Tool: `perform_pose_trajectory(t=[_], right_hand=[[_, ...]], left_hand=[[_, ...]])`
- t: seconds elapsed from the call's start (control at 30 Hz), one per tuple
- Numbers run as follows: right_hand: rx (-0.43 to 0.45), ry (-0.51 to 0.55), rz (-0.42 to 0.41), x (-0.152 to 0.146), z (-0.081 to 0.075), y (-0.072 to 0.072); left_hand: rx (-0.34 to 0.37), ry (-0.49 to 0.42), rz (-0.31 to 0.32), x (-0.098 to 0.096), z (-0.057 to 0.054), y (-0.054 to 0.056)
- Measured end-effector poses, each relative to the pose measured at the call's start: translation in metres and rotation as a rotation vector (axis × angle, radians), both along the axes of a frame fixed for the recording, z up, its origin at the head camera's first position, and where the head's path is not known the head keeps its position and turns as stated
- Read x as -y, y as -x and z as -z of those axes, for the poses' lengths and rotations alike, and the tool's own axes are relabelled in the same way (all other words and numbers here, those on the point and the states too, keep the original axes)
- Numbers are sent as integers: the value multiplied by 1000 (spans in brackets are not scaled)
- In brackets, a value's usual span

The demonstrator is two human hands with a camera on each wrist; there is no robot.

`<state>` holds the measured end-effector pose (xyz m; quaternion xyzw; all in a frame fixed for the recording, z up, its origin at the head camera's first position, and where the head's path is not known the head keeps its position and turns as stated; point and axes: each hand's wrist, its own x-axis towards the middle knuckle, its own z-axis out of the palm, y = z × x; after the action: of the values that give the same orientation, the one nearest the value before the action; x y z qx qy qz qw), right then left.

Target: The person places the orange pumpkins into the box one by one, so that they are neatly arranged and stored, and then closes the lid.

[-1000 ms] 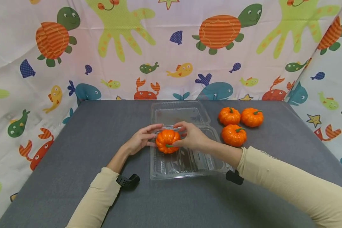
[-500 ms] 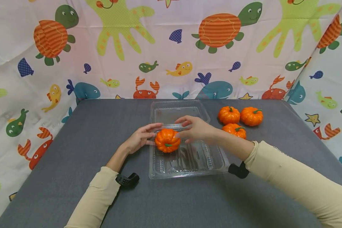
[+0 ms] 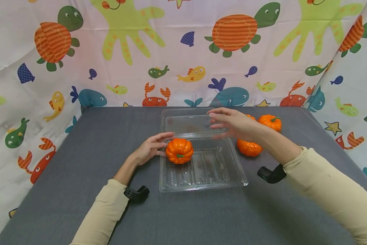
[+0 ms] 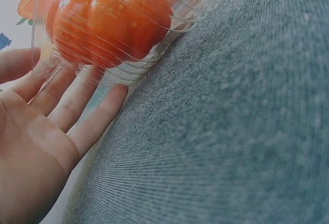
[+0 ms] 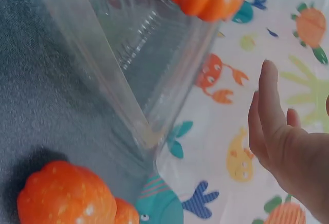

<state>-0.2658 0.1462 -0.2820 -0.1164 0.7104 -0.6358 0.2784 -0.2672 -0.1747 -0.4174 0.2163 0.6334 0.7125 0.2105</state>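
Observation:
A small orange pumpkin (image 3: 179, 151) with a green stem sits in the back left corner of a clear plastic clamshell container (image 3: 201, 183), its lid (image 3: 186, 124) folded back flat. My left hand (image 3: 148, 149) rests at the container's left side; in the left wrist view its straight fingers (image 4: 69, 100) touch the clear wall beside the pumpkin. My right hand (image 3: 232, 122) holds nothing and hangs, fingers extended, over the right edge of the lid, close to another pumpkin (image 3: 249, 148) on the table. In the right wrist view that hand (image 5: 288, 136) is apart from the container.
Right of the container, a pumpkin (image 3: 270, 122) stands at the back, and another (image 3: 250, 117) is mostly hidden behind my right hand. The grey table (image 3: 116, 126) ends at a curtain (image 3: 171, 34) printed with sea animals. Each wrist wears a black strap.
My right hand has let go of the pumpkin in the container and moved right and back toward the other pumpkins. The left hand has stayed in place.

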Motion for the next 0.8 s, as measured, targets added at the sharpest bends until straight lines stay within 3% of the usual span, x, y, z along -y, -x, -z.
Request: perform_pose_trajectory(t=[0.23, 0.53, 0.8], right_hand=[[-1, 7, 22, -29, -8, -1], [0, 10, 58, -61, -7, -2], [63, 154, 108, -89, -4, -2]], left_hand=[[0, 10, -6, 1, 0, 0], [-5, 9, -2, -1, 1, 2], [-16, 2, -3, 0, 0, 1]])
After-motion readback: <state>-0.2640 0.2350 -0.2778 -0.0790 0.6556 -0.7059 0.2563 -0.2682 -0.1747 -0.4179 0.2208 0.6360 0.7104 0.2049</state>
